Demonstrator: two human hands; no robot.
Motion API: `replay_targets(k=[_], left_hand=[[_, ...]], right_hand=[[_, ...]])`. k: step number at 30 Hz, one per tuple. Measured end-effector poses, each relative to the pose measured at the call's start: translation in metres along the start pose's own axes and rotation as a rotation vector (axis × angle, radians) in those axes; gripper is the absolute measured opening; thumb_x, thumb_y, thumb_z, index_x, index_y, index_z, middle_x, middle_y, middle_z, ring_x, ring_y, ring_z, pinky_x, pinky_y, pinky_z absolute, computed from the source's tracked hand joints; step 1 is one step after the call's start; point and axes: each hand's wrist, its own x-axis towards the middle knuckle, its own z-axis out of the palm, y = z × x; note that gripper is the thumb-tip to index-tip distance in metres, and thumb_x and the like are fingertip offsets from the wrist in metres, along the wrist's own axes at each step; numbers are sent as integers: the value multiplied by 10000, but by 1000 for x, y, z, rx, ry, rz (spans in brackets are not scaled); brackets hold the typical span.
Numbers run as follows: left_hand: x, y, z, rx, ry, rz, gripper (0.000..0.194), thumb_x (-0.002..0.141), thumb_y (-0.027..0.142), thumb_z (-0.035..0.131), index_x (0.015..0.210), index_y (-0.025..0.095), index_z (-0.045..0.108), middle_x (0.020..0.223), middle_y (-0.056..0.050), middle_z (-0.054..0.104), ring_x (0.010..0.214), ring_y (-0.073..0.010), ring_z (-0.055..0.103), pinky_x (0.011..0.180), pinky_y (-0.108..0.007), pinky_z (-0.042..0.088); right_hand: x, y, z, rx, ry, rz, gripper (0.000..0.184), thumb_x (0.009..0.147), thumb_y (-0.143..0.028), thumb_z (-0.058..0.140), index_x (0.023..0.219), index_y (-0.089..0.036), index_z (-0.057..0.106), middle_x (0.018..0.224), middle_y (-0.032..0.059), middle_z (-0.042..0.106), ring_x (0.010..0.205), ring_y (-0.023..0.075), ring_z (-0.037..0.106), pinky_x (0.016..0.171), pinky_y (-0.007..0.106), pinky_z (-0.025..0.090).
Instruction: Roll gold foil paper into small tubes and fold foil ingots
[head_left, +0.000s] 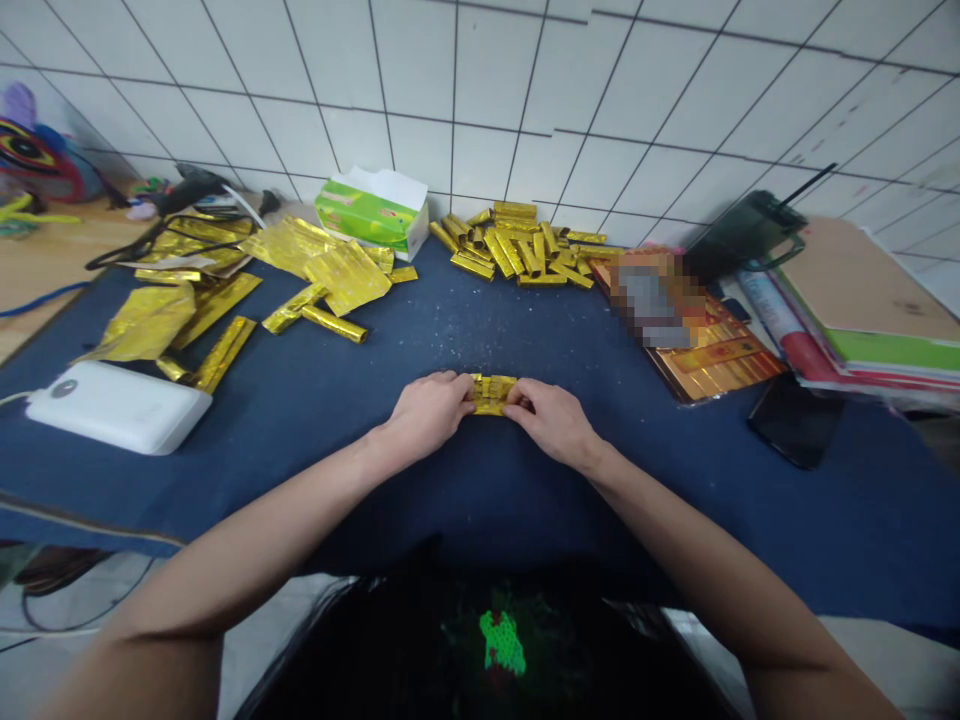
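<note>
A small piece of gold foil paper (pixel 491 395) with creases lies across the middle of the dark blue tabletop, close to its surface. My left hand (pixel 433 408) is closed on its left end, fingers curled together. At the right end, my right hand (pixel 551 418) pinches the same paper between thumb and fingers. Beyond my hands, folded gold paper pieces (pixel 517 245) are heaped against the wall. Flat gold foil sheets (pixel 349 275) and more folded strips are spread out to the left.
A white power bank (pixel 120 405) sits at the left, below loose gold sheets. Against the wall stands a green tissue box (pixel 375 212). To the right are a patterned orange packet (pixel 697 340), a dark cup (pixel 742 235), a black phone (pixel 796 420) and stacked folders (pixel 870 280).
</note>
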Motion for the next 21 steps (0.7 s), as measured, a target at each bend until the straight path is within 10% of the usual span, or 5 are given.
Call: replay_targets(k=[21], left_hand=[[-13,8,4,250,104,311,157,867,156,395,874,162,552,880,-71,556,840,-205,498,726,-341,384]], right_hand=[[-2,5,4,-148,47,-24,53,808,-233,531,759,-221,548,711,-20,624,620,139,559,569,260,349]])
